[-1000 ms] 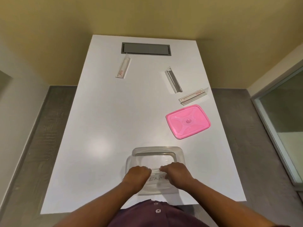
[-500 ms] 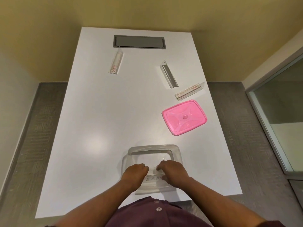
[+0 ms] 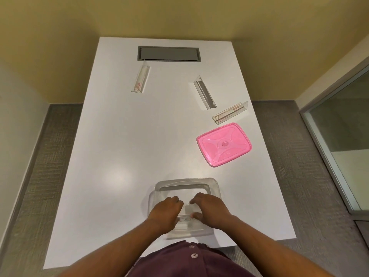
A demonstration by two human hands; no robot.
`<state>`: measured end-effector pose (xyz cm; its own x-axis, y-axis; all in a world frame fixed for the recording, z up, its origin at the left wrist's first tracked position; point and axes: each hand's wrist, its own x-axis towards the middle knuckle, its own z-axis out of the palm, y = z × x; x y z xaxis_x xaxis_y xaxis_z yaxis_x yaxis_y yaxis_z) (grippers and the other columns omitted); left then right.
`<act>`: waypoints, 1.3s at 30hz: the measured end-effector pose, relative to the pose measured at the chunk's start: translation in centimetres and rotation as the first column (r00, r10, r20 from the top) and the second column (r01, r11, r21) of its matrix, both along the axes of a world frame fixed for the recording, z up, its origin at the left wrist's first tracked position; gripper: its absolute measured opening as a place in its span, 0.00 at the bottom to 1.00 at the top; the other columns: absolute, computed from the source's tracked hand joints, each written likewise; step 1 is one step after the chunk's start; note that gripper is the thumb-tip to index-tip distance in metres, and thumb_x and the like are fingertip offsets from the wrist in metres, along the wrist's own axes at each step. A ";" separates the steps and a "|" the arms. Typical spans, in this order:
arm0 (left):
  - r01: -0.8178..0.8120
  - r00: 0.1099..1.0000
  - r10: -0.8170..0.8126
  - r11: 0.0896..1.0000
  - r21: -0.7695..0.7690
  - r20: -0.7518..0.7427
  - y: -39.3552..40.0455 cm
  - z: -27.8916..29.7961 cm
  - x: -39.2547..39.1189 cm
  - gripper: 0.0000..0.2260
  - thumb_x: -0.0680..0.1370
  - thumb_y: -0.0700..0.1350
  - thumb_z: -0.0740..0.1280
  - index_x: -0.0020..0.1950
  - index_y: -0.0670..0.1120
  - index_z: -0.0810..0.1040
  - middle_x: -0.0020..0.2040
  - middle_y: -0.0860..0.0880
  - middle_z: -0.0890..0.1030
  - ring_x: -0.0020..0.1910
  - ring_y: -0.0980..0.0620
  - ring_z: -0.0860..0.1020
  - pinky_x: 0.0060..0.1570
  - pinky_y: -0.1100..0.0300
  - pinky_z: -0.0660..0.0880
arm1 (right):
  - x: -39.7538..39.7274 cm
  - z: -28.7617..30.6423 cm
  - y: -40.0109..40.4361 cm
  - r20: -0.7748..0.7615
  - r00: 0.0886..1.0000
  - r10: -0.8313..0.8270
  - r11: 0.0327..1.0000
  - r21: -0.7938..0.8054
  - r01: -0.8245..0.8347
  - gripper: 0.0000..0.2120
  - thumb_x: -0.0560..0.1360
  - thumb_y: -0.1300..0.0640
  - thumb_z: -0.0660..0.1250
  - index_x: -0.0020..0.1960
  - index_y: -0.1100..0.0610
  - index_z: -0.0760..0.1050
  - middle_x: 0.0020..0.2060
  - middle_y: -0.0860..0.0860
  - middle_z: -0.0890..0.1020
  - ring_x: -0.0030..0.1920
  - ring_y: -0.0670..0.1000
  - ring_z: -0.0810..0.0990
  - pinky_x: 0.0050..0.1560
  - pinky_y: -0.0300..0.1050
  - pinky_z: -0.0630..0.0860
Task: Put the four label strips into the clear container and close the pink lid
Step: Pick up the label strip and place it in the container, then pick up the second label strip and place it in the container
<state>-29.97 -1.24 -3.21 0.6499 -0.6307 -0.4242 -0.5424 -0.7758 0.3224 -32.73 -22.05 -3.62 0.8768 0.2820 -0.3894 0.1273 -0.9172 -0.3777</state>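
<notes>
The clear container (image 3: 185,181) stands open at the near edge of the white table. Both hands reach down inside it. My left hand (image 3: 166,211) and my right hand (image 3: 209,210) have curled fingers on the two ends of a clear label strip (image 3: 185,218) with dark lettering, low in the container. Three more clear strips lie further away: one at the far left (image 3: 140,78), one at the far right (image 3: 204,92), and one just beyond the lid (image 3: 229,112). The pink lid (image 3: 224,144) lies flat on the right, apart from the container.
A grey cable hatch (image 3: 168,53) is set into the table's far end. The white table (image 3: 119,146) is bordered by grey carpet on both sides, yellow walls behind and a glass partition (image 3: 343,136) at the right.
Both hands have stayed on the lettered strip inside the container and pushed slightly further in. The lid and the other strips have not moved; the view shifted a little.
</notes>
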 end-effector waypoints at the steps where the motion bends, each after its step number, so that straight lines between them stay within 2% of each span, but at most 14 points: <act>1: -0.010 1.000 0.010 0.998 -0.054 0.013 -0.2 0.4 0.4 0.17 0.80 0.50 0.66 0.67 0.47 0.73 0.62 0.47 0.77 0.59 0.45 0.77 0.54 0.50 0.78 | 0.3 0.5 -0.2 0.018 0.998 -0.056 0.996 0.064 0.054 0.20 0.76 0.40 0.69 0.65 0.47 0.78 0.61 0.43 0.82 0.58 0.47 0.82 0.56 0.44 0.77; 5: -0.134 0.985 0.157 0.955 -0.264 0.067 -1.5 2.7 3.3 0.13 0.80 0.54 0.62 0.60 0.52 0.79 0.54 0.53 0.83 0.53 0.51 0.80 0.51 0.56 0.77 | 2.6 3.2 -1.4 0.059 0.969 -0.242 0.944 0.246 0.221 0.12 0.77 0.43 0.70 0.55 0.48 0.83 0.49 0.42 0.86 0.44 0.39 0.81 0.50 0.40 0.78; 9: -0.294 0.932 0.349 0.890 -0.349 0.103 -3.4 4.7 8.2 0.09 0.79 0.51 0.63 0.50 0.52 0.82 0.45 0.53 0.84 0.46 0.51 0.81 0.45 0.56 0.76 | 6.5 5.1 -3.5 0.037 0.908 -0.417 0.859 0.341 0.381 0.07 0.77 0.48 0.73 0.51 0.49 0.86 0.45 0.43 0.88 0.44 0.42 0.84 0.49 0.40 0.80; 14: -0.417 0.881 0.469 0.828 -0.375 0.057 -4.5 4.1 14.3 0.06 0.79 0.47 0.65 0.51 0.50 0.82 0.47 0.53 0.83 0.49 0.49 0.80 0.49 0.52 0.77 | 12.6 5.0 -6.9 -0.017 0.825 -0.564 0.754 0.397 0.524 0.06 0.77 0.52 0.74 0.51 0.53 0.86 0.44 0.46 0.88 0.43 0.41 0.84 0.51 0.43 0.80; 18: -0.499 0.848 0.531 0.803 -0.327 0.008 -4.5 1.4 17.8 0.11 0.79 0.46 0.67 0.61 0.48 0.78 0.58 0.50 0.81 0.57 0.48 0.79 0.56 0.53 0.75 | 17.9 4.1 -10.3 -0.005 0.809 -0.587 0.761 0.338 0.554 0.10 0.78 0.52 0.72 0.55 0.56 0.85 0.50 0.50 0.88 0.48 0.48 0.86 0.56 0.48 0.81; 21: -0.548 0.835 0.544 0.808 -0.215 -0.084 -4.1 -1.1 19.8 0.23 0.79 0.47 0.66 0.73 0.45 0.69 0.71 0.47 0.73 0.70 0.47 0.73 0.68 0.50 0.71 | 21.7 3.5 -13.0 0.058 0.853 -0.518 0.837 0.238 0.492 0.13 0.79 0.53 0.71 0.61 0.56 0.82 0.57 0.51 0.85 0.57 0.52 0.83 0.61 0.51 0.79; 23: -0.529 0.847 0.518 0.844 -0.088 -0.116 -3.9 -2.9 20.9 0.31 0.80 0.50 0.65 0.80 0.42 0.58 0.80 0.43 0.60 0.80 0.44 0.59 0.77 0.50 0.60 | 24.4 3.2 -15.0 0.127 0.881 -0.455 0.887 0.149 0.437 0.15 0.78 0.53 0.72 0.64 0.55 0.81 0.62 0.53 0.83 0.63 0.55 0.79 0.65 0.52 0.76; 25: -0.507 0.859 0.503 0.862 -0.022 -0.093 -3.6 -4.6 21.4 0.36 0.81 0.52 0.64 0.81 0.41 0.50 0.83 0.43 0.50 0.82 0.43 0.48 0.79 0.48 0.54 | 26.5 2.9 -16.4 0.192 0.917 -0.350 0.936 0.023 0.352 0.17 0.78 0.55 0.71 0.66 0.56 0.79 0.65 0.55 0.80 0.67 0.58 0.76 0.68 0.54 0.73; 27: -0.493 0.869 0.493 0.870 0.001 -0.044 -3.0 -5.9 21.2 0.36 0.81 0.54 0.63 0.82 0.41 0.48 0.83 0.44 0.46 0.82 0.43 0.47 0.78 0.44 0.56 | 28.1 2.5 -17.7 0.196 0.940 -0.278 0.955 -0.049 0.292 0.21 0.77 0.59 0.70 0.69 0.56 0.76 0.70 0.55 0.75 0.73 0.58 0.70 0.69 0.55 0.73; 30: -0.469 0.881 0.470 0.883 -0.035 0.049 -1.6 -6.7 19.2 0.36 0.81 0.53 0.63 0.82 0.42 0.49 0.83 0.46 0.45 0.82 0.42 0.48 0.77 0.40 0.58 | 28.9 2.5 -18.4 0.206 0.961 -0.186 0.964 -0.150 0.219 0.24 0.78 0.64 0.65 0.74 0.54 0.70 0.77 0.52 0.68 0.79 0.54 0.60 0.65 0.58 0.78; 32: -0.476 0.875 0.478 0.878 -0.045 0.076 -1.7 -8.3 19.3 0.35 0.81 0.53 0.63 0.82 0.41 0.51 0.83 0.45 0.47 0.82 0.40 0.51 0.76 0.38 0.60 | 30.9 0.9 -18.7 0.194 0.980 -0.039 0.969 -0.231 0.084 0.26 0.78 0.66 0.64 0.75 0.54 0.69 0.76 0.52 0.69 0.79 0.55 0.62 0.65 0.55 0.77; 34: -0.493 0.863 0.495 0.869 -0.049 0.103 -2.4 -9.5 20.0 0.34 0.81 0.55 0.59 0.82 0.41 0.51 0.83 0.45 0.48 0.81 0.40 0.52 0.74 0.38 0.61 | 33.1 -0.5 -18.9 0.198 0.977 0.074 0.958 -0.288 -0.014 0.26 0.77 0.67 0.64 0.74 0.55 0.71 0.71 0.53 0.75 0.74 0.57 0.69 0.67 0.53 0.72; 36: -0.491 0.865 0.492 0.870 -0.038 0.095 -2.8 -9.4 20.0 0.35 0.80 0.56 0.55 0.82 0.42 0.48 0.83 0.45 0.45 0.82 0.42 0.49 0.76 0.40 0.58 | 33.6 -0.4 -19.3 0.219 0.970 0.104 0.938 -0.346 -0.023 0.25 0.76 0.67 0.64 0.72 0.53 0.73 0.65 0.52 0.79 0.67 0.57 0.74 0.64 0.52 0.71; 39: -0.491 0.868 0.491 0.871 -0.029 0.065 -3.3 -9.0 20.1 0.35 0.82 0.55 0.57 0.82 0.43 0.44 0.83 0.47 0.40 0.82 0.43 0.44 0.78 0.41 0.54 | 34.0 -0.2 -19.7 0.242 0.962 0.130 0.912 -0.409 -0.020 0.21 0.75 0.68 0.63 0.66 0.54 0.76 0.59 0.52 0.81 0.63 0.58 0.75 0.60 0.52 0.71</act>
